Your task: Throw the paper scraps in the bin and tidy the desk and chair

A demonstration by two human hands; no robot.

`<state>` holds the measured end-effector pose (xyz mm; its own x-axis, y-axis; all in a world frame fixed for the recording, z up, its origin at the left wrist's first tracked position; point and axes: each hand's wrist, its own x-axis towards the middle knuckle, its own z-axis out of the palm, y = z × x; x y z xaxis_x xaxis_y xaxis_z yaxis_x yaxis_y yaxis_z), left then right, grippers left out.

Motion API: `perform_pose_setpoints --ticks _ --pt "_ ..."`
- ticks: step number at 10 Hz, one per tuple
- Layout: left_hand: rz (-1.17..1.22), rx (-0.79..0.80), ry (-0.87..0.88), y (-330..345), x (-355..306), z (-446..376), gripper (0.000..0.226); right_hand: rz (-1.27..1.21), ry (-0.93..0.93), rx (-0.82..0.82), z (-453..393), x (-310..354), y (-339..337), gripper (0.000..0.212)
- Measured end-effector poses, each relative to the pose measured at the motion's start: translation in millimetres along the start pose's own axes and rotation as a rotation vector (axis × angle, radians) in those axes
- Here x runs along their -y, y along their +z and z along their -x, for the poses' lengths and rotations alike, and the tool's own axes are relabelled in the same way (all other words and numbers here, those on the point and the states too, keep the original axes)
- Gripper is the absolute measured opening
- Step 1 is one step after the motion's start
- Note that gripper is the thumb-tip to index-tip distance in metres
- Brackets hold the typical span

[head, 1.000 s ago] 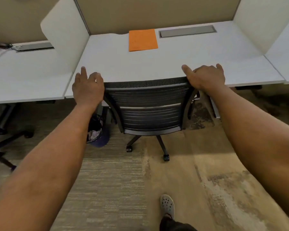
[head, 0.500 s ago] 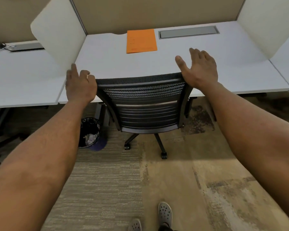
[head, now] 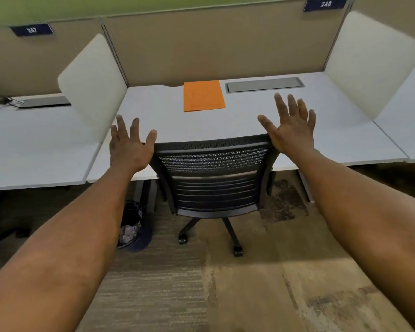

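Left hand point(head: 130, 147): fingers spread, grip wide open and empty, at the chair's top left corner.
Right hand point(head: 291, 127): fingers spread, grip wide open and empty, at the chair's top right corner.
Chair point(head: 213, 178): black mesh back, pushed in against the tabletop point(head: 249, 121).
Orange folder point(head: 203, 95): flat at the tabletop's far edge; its marks are too small to read.
Bin point(head: 133, 230): on the floor under the tabletop's left end, crumpled paper scraps point(head: 129, 232) inside.
Signs: "247" point(head: 31, 29) left, "248" point(head: 325, 4) right.
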<state>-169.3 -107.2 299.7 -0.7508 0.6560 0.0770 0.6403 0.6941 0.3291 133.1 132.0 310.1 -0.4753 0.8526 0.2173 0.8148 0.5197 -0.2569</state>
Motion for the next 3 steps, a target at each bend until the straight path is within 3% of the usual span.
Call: perform_pose_setpoints --ticks 1,2,3 --pt "-0.106 0.096 0.01 -6 -3 -1 0.08 0.146 -0.037 0.121 2 2 -7 0.068" --pt "-0.169 0.191 0.048 -16 -7 -2 0.085 0.133 -0.07 0.221 0 8 -14 0.073" --pt "-0.082 0.162 0.093 -28 -16 -4 0.088 0.007 -0.098 0.158 -6 22 -25 0.075"
